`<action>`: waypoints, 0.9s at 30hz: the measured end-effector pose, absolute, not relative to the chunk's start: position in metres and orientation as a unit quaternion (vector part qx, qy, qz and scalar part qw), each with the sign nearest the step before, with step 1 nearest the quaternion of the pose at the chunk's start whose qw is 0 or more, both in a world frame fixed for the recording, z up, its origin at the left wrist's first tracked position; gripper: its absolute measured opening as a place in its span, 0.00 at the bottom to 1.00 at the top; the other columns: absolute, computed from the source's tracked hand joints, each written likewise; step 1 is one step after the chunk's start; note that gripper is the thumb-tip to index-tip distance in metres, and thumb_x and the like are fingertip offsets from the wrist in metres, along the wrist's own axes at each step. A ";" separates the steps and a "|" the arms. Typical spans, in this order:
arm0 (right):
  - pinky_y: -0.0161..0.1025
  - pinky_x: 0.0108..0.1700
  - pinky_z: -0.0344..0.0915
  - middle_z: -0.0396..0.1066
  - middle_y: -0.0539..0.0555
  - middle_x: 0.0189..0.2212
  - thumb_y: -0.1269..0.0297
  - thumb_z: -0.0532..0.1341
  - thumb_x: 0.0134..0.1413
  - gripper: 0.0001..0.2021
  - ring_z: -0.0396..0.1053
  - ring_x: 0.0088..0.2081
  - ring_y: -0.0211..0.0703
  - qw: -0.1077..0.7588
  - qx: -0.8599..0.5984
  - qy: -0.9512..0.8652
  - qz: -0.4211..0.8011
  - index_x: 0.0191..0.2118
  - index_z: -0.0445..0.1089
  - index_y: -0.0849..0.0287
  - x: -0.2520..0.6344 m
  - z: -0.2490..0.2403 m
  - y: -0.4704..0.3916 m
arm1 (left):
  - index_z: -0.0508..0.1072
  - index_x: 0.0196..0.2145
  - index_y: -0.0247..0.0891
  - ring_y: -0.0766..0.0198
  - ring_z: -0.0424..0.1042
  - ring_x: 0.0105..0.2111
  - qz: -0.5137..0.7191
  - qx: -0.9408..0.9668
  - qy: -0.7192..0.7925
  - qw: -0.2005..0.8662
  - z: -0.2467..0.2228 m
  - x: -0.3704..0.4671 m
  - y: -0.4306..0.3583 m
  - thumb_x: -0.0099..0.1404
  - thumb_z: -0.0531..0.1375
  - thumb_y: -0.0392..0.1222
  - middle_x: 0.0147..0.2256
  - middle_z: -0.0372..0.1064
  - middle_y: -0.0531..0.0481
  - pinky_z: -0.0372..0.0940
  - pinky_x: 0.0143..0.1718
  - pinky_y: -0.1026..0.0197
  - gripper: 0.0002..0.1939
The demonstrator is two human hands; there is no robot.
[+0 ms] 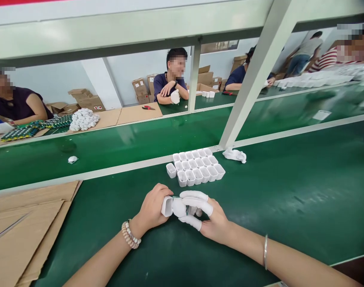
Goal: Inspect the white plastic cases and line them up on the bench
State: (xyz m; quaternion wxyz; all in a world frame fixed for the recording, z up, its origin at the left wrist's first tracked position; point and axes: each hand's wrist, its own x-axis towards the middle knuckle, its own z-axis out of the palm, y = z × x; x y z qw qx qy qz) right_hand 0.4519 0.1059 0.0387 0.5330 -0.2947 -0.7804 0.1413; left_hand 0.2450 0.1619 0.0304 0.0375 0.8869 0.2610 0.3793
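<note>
My left hand (153, 207) is closed around a small white plastic cup-shaped housing (167, 206), its open end facing right and toward me. Against that opening sits a rounded white part with a bit of green circuit board (179, 208). White finger cots cover several fingers of my right hand (210, 215), which grips this part between fingers and thumb. Part of it is hidden by the fingers. Just beyond my hands, several matching white housings (196, 175) stand in rows, open ends up, and one housing (171, 170) stands apart at their left.
Flattened cardboard (23, 231) lies at the left. A crumpled white glove or cloth (235, 155) rests by the slanted post (256, 79). Past the rail, a green conveyor belt (134, 139) carries a small white part (73, 159). Several people sit across from me.
</note>
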 end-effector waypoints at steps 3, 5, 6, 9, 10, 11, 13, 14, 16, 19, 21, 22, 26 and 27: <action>0.34 0.27 0.69 0.69 0.58 0.48 0.68 0.64 0.59 0.18 0.65 0.24 0.33 0.534 -0.290 -0.781 0.142 0.54 0.65 0.51 0.451 0.039 0.106 | 0.62 0.43 0.38 0.60 0.69 0.34 0.379 0.885 0.269 0.026 0.033 0.246 0.161 0.58 0.55 0.34 0.36 0.66 0.45 0.67 0.30 0.61 0.14; 0.33 0.27 0.70 0.69 0.58 0.48 0.69 0.64 0.58 0.19 0.65 0.25 0.34 0.532 -0.284 -0.785 0.140 0.54 0.65 0.51 0.451 0.039 0.107 | 0.62 0.42 0.38 0.61 0.69 0.34 0.382 0.882 0.274 0.018 0.034 0.247 0.161 0.58 0.55 0.34 0.36 0.67 0.45 0.67 0.30 0.61 0.13; 0.33 0.28 0.70 0.69 0.58 0.48 0.69 0.64 0.58 0.19 0.66 0.25 0.34 0.528 -0.282 -0.789 0.140 0.54 0.65 0.51 0.450 0.039 0.106 | 0.63 0.42 0.38 0.61 0.69 0.34 0.385 0.881 0.275 0.013 0.035 0.247 0.161 0.59 0.55 0.34 0.35 0.67 0.45 0.67 0.30 0.61 0.12; 0.33 0.29 0.71 0.69 0.58 0.49 0.70 0.63 0.58 0.20 0.68 0.26 0.35 0.522 -0.281 -0.792 0.145 0.56 0.65 0.50 0.448 0.038 0.106 | 0.63 0.41 0.38 0.61 0.70 0.32 0.391 0.879 0.274 0.006 0.036 0.248 0.161 0.60 0.55 0.36 0.34 0.67 0.46 0.67 0.29 0.61 0.10; 0.34 0.29 0.71 0.69 0.58 0.49 0.70 0.63 0.58 0.21 0.68 0.26 0.35 0.523 -0.284 -0.790 0.147 0.56 0.65 0.50 0.448 0.037 0.106 | 0.63 0.41 0.38 0.61 0.70 0.31 0.392 0.878 0.275 0.004 0.036 0.248 0.162 0.60 0.55 0.37 0.34 0.68 0.46 0.66 0.28 0.61 0.10; 0.34 0.28 0.71 0.69 0.58 0.49 0.71 0.63 0.58 0.21 0.68 0.26 0.35 0.528 -0.285 -0.786 0.148 0.56 0.65 0.50 0.447 0.037 0.106 | 0.63 0.41 0.38 0.61 0.70 0.31 0.392 0.878 0.275 0.000 0.036 0.248 0.162 0.60 0.55 0.37 0.34 0.68 0.46 0.66 0.28 0.61 0.10; 0.33 0.27 0.70 0.69 0.58 0.49 0.71 0.64 0.57 0.20 0.67 0.25 0.34 0.542 -0.287 -0.776 0.147 0.55 0.66 0.51 0.446 0.037 0.107 | 0.63 0.41 0.38 0.61 0.70 0.31 0.391 0.879 0.273 -0.008 0.035 0.249 0.162 0.60 0.56 0.38 0.34 0.68 0.46 0.66 0.29 0.61 0.10; 0.33 0.26 0.69 0.69 0.58 0.49 0.71 0.64 0.57 0.20 0.67 0.25 0.34 0.546 -0.289 -0.773 0.146 0.54 0.66 0.51 0.446 0.037 0.107 | 0.63 0.41 0.38 0.61 0.70 0.31 0.389 0.880 0.273 -0.011 0.034 0.249 0.162 0.59 0.56 0.38 0.33 0.68 0.46 0.66 0.29 0.61 0.10; 0.33 0.26 0.69 0.69 0.58 0.49 0.71 0.65 0.57 0.19 0.66 0.24 0.34 0.551 -0.291 -0.768 0.145 0.53 0.67 0.52 0.445 0.037 0.107 | 0.63 0.40 0.38 0.61 0.70 0.31 0.385 0.882 0.273 -0.012 0.033 0.249 0.162 0.59 0.56 0.37 0.33 0.68 0.47 0.66 0.29 0.60 0.10; 0.34 0.27 0.71 0.70 0.58 0.48 0.70 0.64 0.58 0.18 0.67 0.24 0.33 0.550 -0.290 -0.770 0.143 0.53 0.67 0.52 0.444 0.038 0.108 | 0.63 0.40 0.38 0.61 0.69 0.31 0.382 0.881 0.278 -0.017 0.033 0.249 0.162 0.60 0.56 0.38 0.33 0.68 0.47 0.66 0.30 0.60 0.10; 0.34 0.27 0.71 0.70 0.59 0.48 0.70 0.64 0.58 0.17 0.67 0.23 0.33 0.546 -0.291 -0.773 0.140 0.53 0.67 0.52 0.444 0.038 0.108 | 0.64 0.40 0.38 0.61 0.70 0.31 0.384 0.880 0.280 -0.025 0.034 0.249 0.161 0.60 0.56 0.37 0.33 0.68 0.47 0.66 0.30 0.60 0.09; 0.34 0.26 0.71 0.70 0.59 0.48 0.70 0.64 0.58 0.17 0.67 0.23 0.33 0.543 -0.292 -0.775 0.137 0.53 0.67 0.52 0.444 0.038 0.108 | 0.64 0.40 0.38 0.61 0.70 0.31 0.384 0.879 0.281 -0.029 0.034 0.249 0.161 0.60 0.55 0.37 0.33 0.68 0.46 0.65 0.30 0.60 0.09; 0.34 0.27 0.72 0.70 0.60 0.48 0.69 0.64 0.59 0.17 0.68 0.25 0.34 0.541 -0.287 -0.781 0.124 0.53 0.66 0.52 0.444 0.038 0.108 | 0.64 0.40 0.38 0.60 0.70 0.32 0.386 0.877 0.283 -0.034 0.033 0.249 0.161 0.59 0.55 0.37 0.33 0.69 0.46 0.66 0.32 0.59 0.09; 0.34 0.27 0.72 0.70 0.60 0.48 0.69 0.63 0.59 0.17 0.68 0.25 0.34 0.540 -0.289 -0.781 0.123 0.53 0.66 0.52 0.444 0.038 0.108 | 0.65 0.40 0.38 0.60 0.70 0.32 0.388 0.876 0.285 -0.035 0.033 0.249 0.161 0.59 0.55 0.37 0.33 0.69 0.46 0.65 0.32 0.59 0.09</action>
